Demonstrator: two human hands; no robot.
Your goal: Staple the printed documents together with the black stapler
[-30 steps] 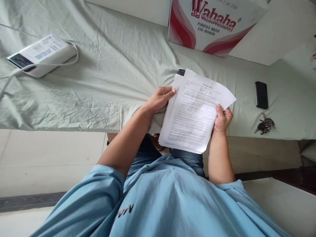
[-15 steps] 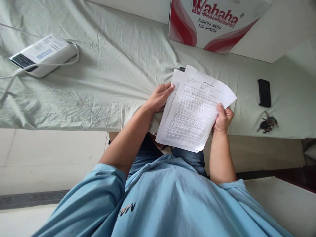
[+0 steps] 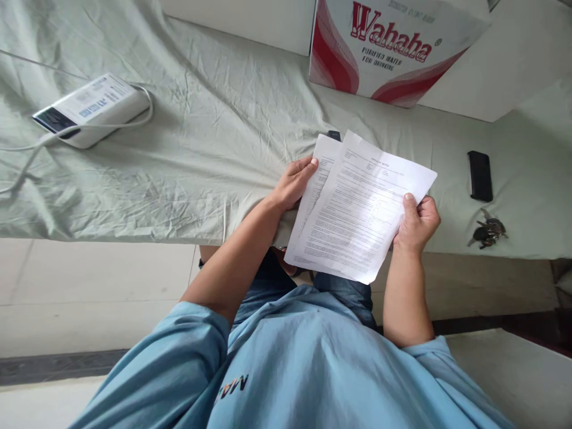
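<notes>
Two overlapping printed sheets of paper are held up between my hands at the table's front edge. My left hand (image 3: pixel 295 182) is closed on the left edge of the rear sheet (image 3: pixel 322 156), thumb on top. The front sheet (image 3: pixel 357 208) covers most of the rear one and lies shifted to the right. My right hand (image 3: pixel 416 221) pinches the front sheet's right edge between thumb and fingers; whether it also grips the rear sheet is hidden. A small dark object (image 3: pixel 334 136) shows just behind the papers' top edge, mostly covered.
A pale green cloth (image 3: pixel 214 149) covers the table. At the left lies a white box-shaped device (image 3: pixel 102 107) with a cable (image 3: pixel 149 110). A Wahaha carton (image 3: pixel 388 59) stands at the back. To the right are a black phone (image 3: pixel 480 176) and a bunch of keys (image 3: pixel 488 229).
The front sheet and my right hand have shifted a little to the right, showing more of the rear sheet. The whole view has moved slightly.
</notes>
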